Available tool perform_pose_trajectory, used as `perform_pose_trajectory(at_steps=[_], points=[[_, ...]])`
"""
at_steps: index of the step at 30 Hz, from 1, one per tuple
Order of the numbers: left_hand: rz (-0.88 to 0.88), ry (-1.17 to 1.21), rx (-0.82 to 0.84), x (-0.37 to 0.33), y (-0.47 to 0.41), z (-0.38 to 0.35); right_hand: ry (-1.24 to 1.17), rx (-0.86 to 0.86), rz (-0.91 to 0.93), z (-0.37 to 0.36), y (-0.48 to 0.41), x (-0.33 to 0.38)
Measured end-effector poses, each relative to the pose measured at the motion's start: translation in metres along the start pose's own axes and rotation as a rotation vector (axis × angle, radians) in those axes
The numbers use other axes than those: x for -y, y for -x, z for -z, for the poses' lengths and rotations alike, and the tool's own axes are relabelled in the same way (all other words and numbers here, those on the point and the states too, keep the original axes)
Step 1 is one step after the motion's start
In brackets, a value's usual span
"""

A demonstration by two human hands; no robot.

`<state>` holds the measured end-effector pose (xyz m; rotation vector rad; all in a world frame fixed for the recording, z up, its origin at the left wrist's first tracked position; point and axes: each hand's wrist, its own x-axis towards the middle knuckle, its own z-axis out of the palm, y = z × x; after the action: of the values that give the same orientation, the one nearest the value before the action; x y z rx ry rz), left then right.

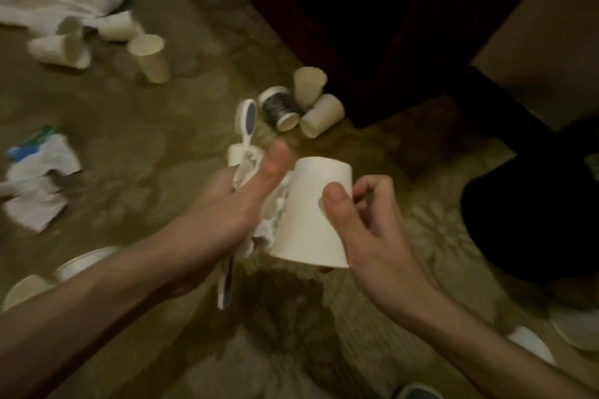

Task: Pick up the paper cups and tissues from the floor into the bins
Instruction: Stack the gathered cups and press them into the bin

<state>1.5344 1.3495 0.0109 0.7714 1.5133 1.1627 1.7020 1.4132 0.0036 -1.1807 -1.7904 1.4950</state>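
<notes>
Right hand (pixel 372 230) pinches an upside-down paper cup (pixel 308 214) mid-wall, thumb against curled fingers (pixel 376 185), above the floor (pixel 146 113). It looks light and crushable, so grip gently. Left hand (pixel 227 214) clutches soft crumpled tissues (pixel 269 220).

An upturned white paper cup (pixel 311 214) has crumpled white tissue (pixel 270 223) touching its left side. Two tipped paper cups (pixel 321 116) lie behind it, on patterned carpet (pixel 155 139).
</notes>
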Motion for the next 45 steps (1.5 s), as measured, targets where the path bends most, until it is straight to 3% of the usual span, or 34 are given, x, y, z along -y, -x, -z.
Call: perform_pose_trajectory(at_steps=[4, 9, 14, 21, 26, 30, 35, 37, 40, 45], points=[[-0.03, -0.183, 0.035, -0.03, -0.023, -0.029, -0.016, -0.016, 0.037, 0.029, -0.006, 0.01], [-0.008, 0.068, 0.279, -0.09, -0.051, -0.086, -0.084, -0.146, 0.062, 0.093, -0.023, 0.034], [-0.133, 0.044, 0.078, -0.136, -0.09, -0.173, -0.031, -0.254, 0.096, 0.185, -0.03, 0.059], [-0.312, -0.125, 0.196, -0.178, -0.122, -0.311, 0.204, -0.461, 0.046, 0.327, -0.021, 0.058], [-0.199, -0.134, 0.232, -0.168, -0.159, -0.393, 0.393, -0.515, -0.108, 0.387, -0.009, 0.018], [-0.156, -0.178, 0.251, -0.134, -0.18, -0.438, 0.429, -0.551, -0.171, 0.414, -0.006, -0.012], [-0.075, -0.473, 0.248, -0.093, -0.197, -0.45, 0.732, -0.424, -0.214, 0.417, -0.005, -0.038], [-0.036, -0.64, 0.339, -0.085, -0.203, -0.448, 0.811, -0.41, -0.177, 0.412, -0.004, -0.041], [-0.013, -0.693, 0.469, -0.084, -0.204, -0.448, 0.866, -0.322, -0.176, 0.405, 0.0, -0.044], [-0.284, -0.83, 0.464, -0.104, -0.199, -0.441, 0.757, -0.411, -0.07, 0.395, 0.023, -0.031]])
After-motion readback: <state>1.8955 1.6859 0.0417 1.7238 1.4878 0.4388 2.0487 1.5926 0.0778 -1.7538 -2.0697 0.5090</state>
